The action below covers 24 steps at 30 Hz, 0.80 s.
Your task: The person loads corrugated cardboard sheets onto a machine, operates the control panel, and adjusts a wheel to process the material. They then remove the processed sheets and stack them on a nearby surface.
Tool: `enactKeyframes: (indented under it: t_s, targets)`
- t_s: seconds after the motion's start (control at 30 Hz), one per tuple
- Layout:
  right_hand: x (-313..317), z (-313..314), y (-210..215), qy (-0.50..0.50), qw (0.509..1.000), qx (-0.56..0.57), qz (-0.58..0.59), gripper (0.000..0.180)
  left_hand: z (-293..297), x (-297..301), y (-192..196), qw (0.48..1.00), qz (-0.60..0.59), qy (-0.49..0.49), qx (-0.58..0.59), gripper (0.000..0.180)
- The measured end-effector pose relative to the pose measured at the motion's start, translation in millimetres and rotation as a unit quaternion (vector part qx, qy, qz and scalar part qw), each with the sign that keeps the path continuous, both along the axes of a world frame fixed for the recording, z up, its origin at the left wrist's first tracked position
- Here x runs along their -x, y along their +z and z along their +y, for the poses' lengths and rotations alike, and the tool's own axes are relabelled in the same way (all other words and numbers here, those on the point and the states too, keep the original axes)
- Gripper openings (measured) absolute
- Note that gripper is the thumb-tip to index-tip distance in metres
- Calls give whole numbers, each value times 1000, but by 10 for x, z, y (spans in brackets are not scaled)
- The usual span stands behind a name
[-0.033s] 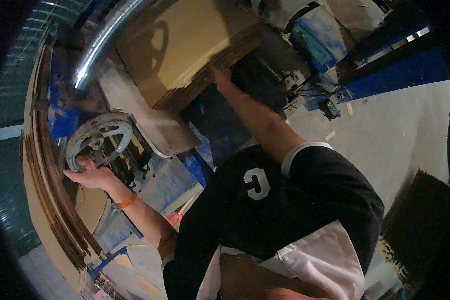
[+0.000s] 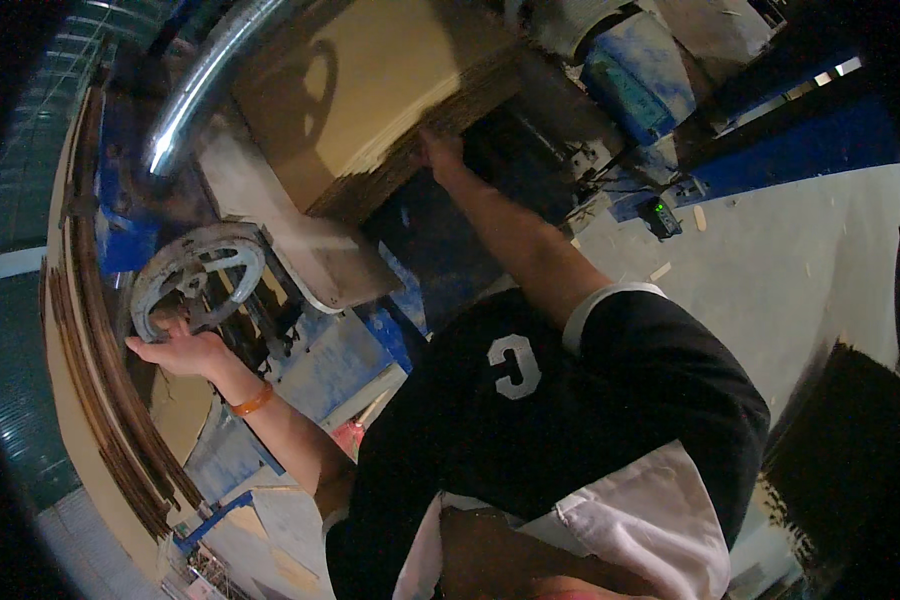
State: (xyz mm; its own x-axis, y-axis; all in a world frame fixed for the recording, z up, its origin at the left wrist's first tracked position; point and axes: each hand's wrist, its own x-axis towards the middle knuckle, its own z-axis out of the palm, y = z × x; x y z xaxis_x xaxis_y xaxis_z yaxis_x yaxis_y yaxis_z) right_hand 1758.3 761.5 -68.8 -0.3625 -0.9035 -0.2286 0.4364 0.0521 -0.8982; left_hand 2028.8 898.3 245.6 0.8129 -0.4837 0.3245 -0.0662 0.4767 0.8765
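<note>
Dull, worn metal handwheel; glossy polished steel roller; matt tan board stack with rough layered edges; scuffed, chalky blue-painted metal frame.

The place was a woodworking or panel-processing workshop, dimly lit. At twelve o'clock a thick stack of tan boards lay on a machine bed, its layered edge showing. At eleven o'clock a shiny metal roller curved across a blue-painted machine frame. At nine o'clock a spoked metal handwheel was mounted on the machine. Thin curved strips of veneer ran along the rim from nine to seven o'clock. At three o'clock a bare, dusty concrete floor spread out, with blue industrial equipment at one o'clock.
</note>
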Motion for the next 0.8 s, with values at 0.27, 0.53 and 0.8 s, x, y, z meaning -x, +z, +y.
enactKeyframes:
  t_s: [0.27, 0.53, 0.8]
  targets:
    - [45, 217, 180, -22, 971, -32, -234, 35, -21, -72, -23, 1000, 18, 15, -11, 54]
    - [-80, 293, 71, -6, 980, -81, -180, 36, -13, -168, -83, 999, -11, 50, -12, 51]
    - [-31, -30, 752, -369, 929, -14, -16, 46, -23, -205, -95, 1000, 12, -18, -9, 53]
